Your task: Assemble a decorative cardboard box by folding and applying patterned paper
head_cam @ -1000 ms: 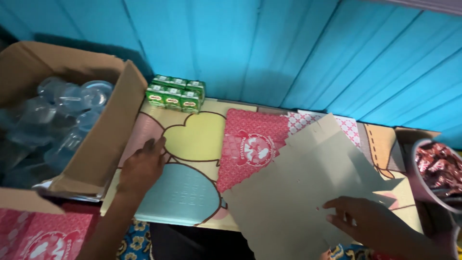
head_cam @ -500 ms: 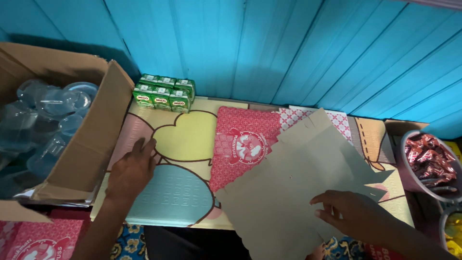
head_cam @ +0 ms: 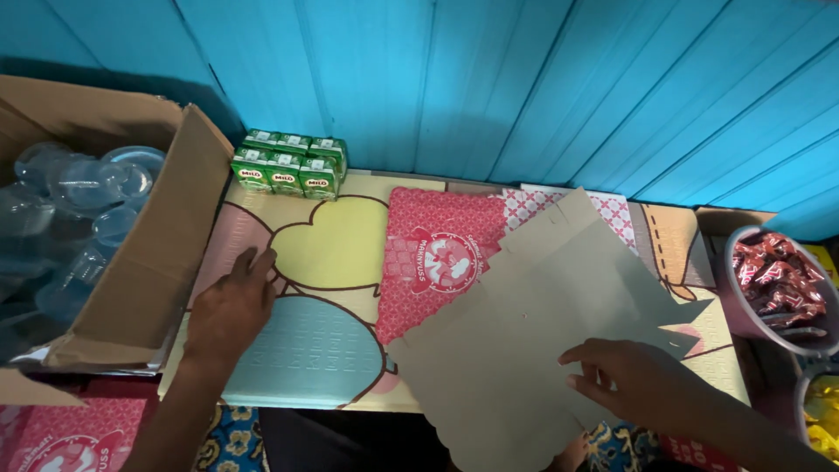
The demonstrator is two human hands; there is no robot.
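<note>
Two hands work a patterned tabletop [head_cam: 350,253]. At nine o'clock, the left hand [head_cam: 232,306] lies flat and empty beside a carton of clear cups [head_cam: 70,201]. At four o'clock, the right hand [head_cam: 629,380] presses spread fingers on an unfolded grey cardboard sheet [head_cam: 533,323], not yet shaped.

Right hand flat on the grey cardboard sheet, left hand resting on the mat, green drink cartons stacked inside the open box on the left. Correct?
Not quite. In the head view the green drink cartons stand on the mat against the blue wall, beside the open box, which holds clear plastic cups. The right hand is on the grey cardboard sheet; the left hand rests on the mat.
</note>
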